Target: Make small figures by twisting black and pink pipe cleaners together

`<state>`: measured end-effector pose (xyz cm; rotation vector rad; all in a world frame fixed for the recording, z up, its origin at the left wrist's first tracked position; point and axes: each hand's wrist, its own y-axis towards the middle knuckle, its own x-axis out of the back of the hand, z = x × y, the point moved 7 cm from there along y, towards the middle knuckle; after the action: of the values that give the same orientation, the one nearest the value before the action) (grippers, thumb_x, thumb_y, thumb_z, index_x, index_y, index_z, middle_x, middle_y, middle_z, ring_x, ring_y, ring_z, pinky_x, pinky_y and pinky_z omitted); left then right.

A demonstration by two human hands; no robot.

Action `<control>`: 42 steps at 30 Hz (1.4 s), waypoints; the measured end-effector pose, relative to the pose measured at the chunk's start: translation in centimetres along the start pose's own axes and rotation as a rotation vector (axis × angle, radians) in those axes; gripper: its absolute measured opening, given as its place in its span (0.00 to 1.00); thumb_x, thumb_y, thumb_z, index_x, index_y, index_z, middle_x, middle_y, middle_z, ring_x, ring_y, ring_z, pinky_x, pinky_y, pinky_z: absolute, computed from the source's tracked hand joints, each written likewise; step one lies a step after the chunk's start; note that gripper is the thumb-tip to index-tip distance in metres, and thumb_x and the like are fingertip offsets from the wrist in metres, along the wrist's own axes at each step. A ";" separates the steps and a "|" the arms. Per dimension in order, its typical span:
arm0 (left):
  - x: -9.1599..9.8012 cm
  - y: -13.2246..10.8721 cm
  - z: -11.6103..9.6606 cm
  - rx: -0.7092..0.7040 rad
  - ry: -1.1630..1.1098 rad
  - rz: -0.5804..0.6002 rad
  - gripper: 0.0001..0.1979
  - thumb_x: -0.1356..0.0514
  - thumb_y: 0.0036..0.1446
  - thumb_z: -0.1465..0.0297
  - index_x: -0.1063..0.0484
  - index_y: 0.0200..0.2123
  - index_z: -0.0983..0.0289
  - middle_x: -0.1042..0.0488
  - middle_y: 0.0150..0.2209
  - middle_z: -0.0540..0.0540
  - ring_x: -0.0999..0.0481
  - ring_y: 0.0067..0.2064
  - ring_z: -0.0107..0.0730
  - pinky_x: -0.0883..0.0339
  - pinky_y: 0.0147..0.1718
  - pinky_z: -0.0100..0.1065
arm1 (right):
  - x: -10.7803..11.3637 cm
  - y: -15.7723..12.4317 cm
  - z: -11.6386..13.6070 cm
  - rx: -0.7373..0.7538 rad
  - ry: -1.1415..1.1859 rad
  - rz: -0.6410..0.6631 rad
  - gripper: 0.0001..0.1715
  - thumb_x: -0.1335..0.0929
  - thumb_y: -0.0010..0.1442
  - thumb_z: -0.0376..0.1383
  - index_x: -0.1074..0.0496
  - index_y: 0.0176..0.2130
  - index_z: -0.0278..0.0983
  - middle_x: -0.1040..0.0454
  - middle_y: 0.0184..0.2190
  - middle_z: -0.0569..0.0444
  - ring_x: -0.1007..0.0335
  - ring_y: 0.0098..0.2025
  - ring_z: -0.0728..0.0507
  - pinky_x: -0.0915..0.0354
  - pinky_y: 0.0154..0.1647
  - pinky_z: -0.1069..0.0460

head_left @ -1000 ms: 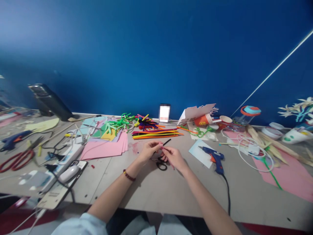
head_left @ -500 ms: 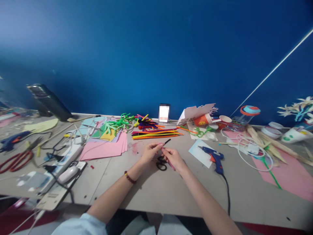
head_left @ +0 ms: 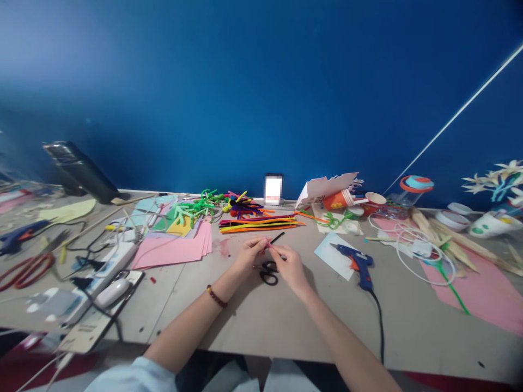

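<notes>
A: Where is the pipe cleaner (head_left: pixel 274 240) sitting?
B: Left hand (head_left: pixel 249 251) and right hand (head_left: pixel 290 264) are both pinching it, fingers closing tight, just above the scissors (head_left: pixel 267 272) on the counter (head_left: pixel 265 321).
A: Handling?
B: Probably light, bendy, fuzzy, not slipping. Pinching near the ends is looking safest.

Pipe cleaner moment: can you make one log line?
left hand: pinching pink pipe cleaner | right hand: pinching same piece | black pipe cleaner: sticks out past fingers | black scissors: on table below hands
</notes>
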<state>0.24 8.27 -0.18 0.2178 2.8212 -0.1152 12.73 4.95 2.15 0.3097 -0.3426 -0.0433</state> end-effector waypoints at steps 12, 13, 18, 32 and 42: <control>0.2 0.0 -1.1 -0.049 0.045 0.021 0.18 0.39 0.51 0.55 0.22 0.29 0.65 0.35 0.21 0.50 0.36 0.25 0.25 0.42 0.25 0.27 | 1.1 -0.9 2.3 0.295 -0.479 -0.138 0.20 0.42 0.66 0.38 0.26 0.47 0.38 0.30 0.29 0.49 0.33 0.33 0.45 0.37 0.35 0.52; 0.2 -0.1 -1.4 -0.066 0.083 0.019 0.17 0.39 0.50 0.56 0.23 0.25 0.65 0.36 0.20 0.50 0.36 0.25 0.25 0.42 0.25 0.28 | 1.1 -0.9 2.2 0.305 -0.506 -0.144 0.20 0.42 0.66 0.38 0.27 0.48 0.38 0.31 0.29 0.50 0.33 0.33 0.44 0.37 0.36 0.52; -0.1 -0.2 -2.1 -0.103 0.208 -0.019 0.16 0.35 0.45 0.57 0.23 0.24 0.66 0.32 0.20 0.51 0.36 0.24 0.25 0.43 0.25 0.29 | 1.1 -1.0 2.0 0.327 -0.549 -0.155 0.19 0.41 0.65 0.37 0.28 0.49 0.41 0.30 0.30 0.50 0.34 0.35 0.44 0.37 0.36 0.51; 0.5 0.1 -1.5 -0.116 0.226 -0.064 0.17 0.35 0.44 0.56 0.23 0.27 0.66 0.28 0.23 0.51 0.38 0.22 0.23 0.45 0.22 0.27 | 1.0 -0.1 0.5 0.127 -0.242 -0.073 0.17 0.39 0.63 0.40 0.25 0.44 0.39 0.29 0.30 0.51 0.32 0.32 0.45 0.37 0.33 0.53; 0.3 -0.1 -1.6 -0.101 0.225 -0.050 0.18 0.36 0.46 0.55 0.27 0.22 0.67 0.37 0.15 0.47 0.41 0.19 0.22 0.50 0.21 0.28 | 1.1 -0.1 0.6 0.101 -0.194 -0.071 0.16 0.37 0.62 0.40 0.23 0.41 0.39 0.31 0.28 0.53 0.34 0.29 0.47 0.38 0.30 0.54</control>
<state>-0.52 8.33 1.24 0.1447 3.0475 0.0439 13.57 4.55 2.99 0.4186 -0.5276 -0.1267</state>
